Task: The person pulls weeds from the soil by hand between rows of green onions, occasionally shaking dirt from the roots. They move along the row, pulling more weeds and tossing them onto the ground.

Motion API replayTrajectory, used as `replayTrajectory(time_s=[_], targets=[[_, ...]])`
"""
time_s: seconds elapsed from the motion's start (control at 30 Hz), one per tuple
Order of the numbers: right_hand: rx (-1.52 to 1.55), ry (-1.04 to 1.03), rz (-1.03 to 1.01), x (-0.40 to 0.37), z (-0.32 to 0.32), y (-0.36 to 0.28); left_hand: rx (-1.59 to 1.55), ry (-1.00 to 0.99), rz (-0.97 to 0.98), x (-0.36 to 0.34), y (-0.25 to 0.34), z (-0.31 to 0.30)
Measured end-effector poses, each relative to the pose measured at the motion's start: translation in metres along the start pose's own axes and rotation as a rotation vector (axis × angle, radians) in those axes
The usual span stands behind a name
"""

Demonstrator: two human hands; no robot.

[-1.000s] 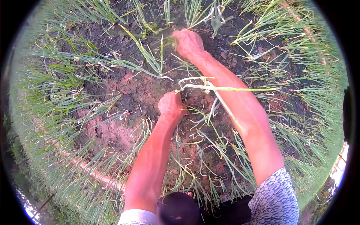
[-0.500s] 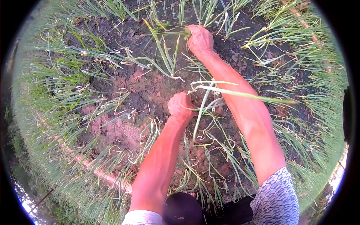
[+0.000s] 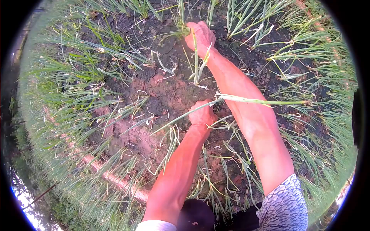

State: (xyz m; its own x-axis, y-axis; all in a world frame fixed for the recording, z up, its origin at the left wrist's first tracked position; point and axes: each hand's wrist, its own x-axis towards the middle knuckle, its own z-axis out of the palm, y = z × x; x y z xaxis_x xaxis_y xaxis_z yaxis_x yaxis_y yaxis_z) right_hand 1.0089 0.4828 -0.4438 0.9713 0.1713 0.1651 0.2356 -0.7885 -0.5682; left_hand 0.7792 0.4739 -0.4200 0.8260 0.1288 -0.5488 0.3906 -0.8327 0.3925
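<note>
My right hand (image 3: 200,37) is closed low at the soil in the upper middle of the view. Its fingers grip a tuft of thin green weeds (image 3: 178,33), whose blades trail out to the left. My left hand (image 3: 202,114) makes a fist nearer to me, knuckles up. Whatever its fingers hold is hidden. An onion plant (image 3: 196,71) with upright green leaves stands between the two hands. Long onion leaves (image 3: 266,101) cross over my right forearm, and another leaf (image 3: 181,120) slants past my left fist.
Dark, damp soil (image 3: 169,92) lies between the rows. Onion plants (image 3: 246,23) grow ahead, with dense green leaves (image 3: 65,81) on the left and more (image 3: 320,115) on the right. A reddish strip (image 3: 111,177) runs along the lower left.
The view has shifted, so plants and soil appear farther right. Relative to the soil, my right hand has moved left onto the weeds. My left fist stays closed near the same spot.
</note>
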Motion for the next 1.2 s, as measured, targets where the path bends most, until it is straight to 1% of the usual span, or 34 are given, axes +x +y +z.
replayTrajectory(time_s=[0.07, 0.1, 0.13, 0.17, 0.2, 0.27, 0.3, 0.37, 0.43, 0.47, 0.5, 0.57, 0.6, 0.7, 0.73, 0.83, 0.87, 0.9, 0.93, 1.0, 1.1, 1.13, 1.17, 1.2], targets=[[-0.008, 0.014, -0.055, 0.000, -0.002, -0.001, -0.003, 0.025, 0.004, -0.002, 0.001, -0.003], [-0.014, 0.018, -0.082, -0.001, -0.004, -0.001, -0.012, -0.002, -0.004, -0.002, 0.000, -0.003], [0.153, -0.010, 0.005, 0.003, 0.008, 0.005, -0.024, -0.030, -0.011, -0.001, -0.001, -0.003], [0.230, -0.057, -0.021, 0.006, 0.025, 0.017, -0.036, -0.057, -0.016, 0.000, -0.001, -0.002], [0.307, -0.101, -0.047, 0.009, 0.045, 0.032, 0.016, -0.056, -0.067, 0.000, 0.005, -0.008], [0.150, -0.172, -0.158, 0.004, 0.020, 0.019, -0.028, -0.025, -0.043, -0.003, 0.005, -0.011], [0.265, 0.052, -0.314, -0.005, 0.034, 0.024, -0.046, -0.011, -0.029, -0.005, 0.005, -0.012], [0.379, -0.009, -0.358, -0.010, 0.023, 0.012, -0.040, 0.000, -0.012, -0.005, 0.004, -0.011], [0.300, -0.141, -0.341, -0.013, 0.009, 0.001, -0.053, 0.002, -0.002, -0.003, 0.002, -0.008], [0.261, -0.209, -0.331, -0.015, 0.003, -0.005, -0.091, 0.035, -0.020, -0.003, 0.002, -0.006], [0.254, -0.261, -0.301, -0.013, -0.004, -0.012, -0.095, 0.039, -0.030, -0.002, 0.002, -0.004], [0.235, -0.366, -0.226, -0.010, 0.003, -0.005, -0.105, 0.052, -0.006, -0.005, 0.002, -0.006], [0.225, -0.319, -0.245, -0.007, 0.014, -0.004, -0.090, 0.034, -0.020, -0.006, 0.004, -0.007], [0.361, -0.365, -0.189, 0.001, 0.016, -0.001, -0.045, 0.000, -0.050, -0.004, 0.007, -0.012], [0.335, -0.346, -0.228, 0.002, 0.009, -0.002, -0.038, -0.007, -0.052, -0.005, 0.008, -0.012], [0.884, -0.501, 0.177, 0.004, -0.012, -0.007, -0.034, 0.003, -0.043, -0.005, 0.005, -0.011], [1.021, -0.485, 0.262, 0.003, -0.020, -0.003, -0.025, 0.000, -0.045, -0.004, 0.004, -0.009], [1.090, -0.453, 0.274, 0.000, -0.031, 0.005, -0.016, -0.002, -0.047, -0.002, 0.003, -0.008], [1.015, -0.456, 0.230, 0.000, -0.035, 0.014, -0.010, -0.034, -0.048, -0.003, 0.005, -0.013], [0.853, -0.490, 0.132, -0.003, -0.045, 0.025, -0.015, -0.022, -0.052, -0.005, 0.005, -0.014], [0.365, -0.495, -0.347, -0.014, -0.062, 0.027, 0.002, -0.002, -0.037, -0.002, 0.005, -0.011], [0.148, -0.490, -0.410, -0.019, -0.067, 0.018, -0.006, 0.003, -0.033, -0.004, 0.006, -0.012], [0.079, -0.583, -0.424, -0.020, -0.061, 0.018, -0.013, 0.010, -0.026, -0.005, 0.006, -0.012], [-0.007, -0.542, -0.479, -0.024, -0.055, 0.016, -0.009, -0.002, -0.036, -0.005, 0.006, -0.014]])
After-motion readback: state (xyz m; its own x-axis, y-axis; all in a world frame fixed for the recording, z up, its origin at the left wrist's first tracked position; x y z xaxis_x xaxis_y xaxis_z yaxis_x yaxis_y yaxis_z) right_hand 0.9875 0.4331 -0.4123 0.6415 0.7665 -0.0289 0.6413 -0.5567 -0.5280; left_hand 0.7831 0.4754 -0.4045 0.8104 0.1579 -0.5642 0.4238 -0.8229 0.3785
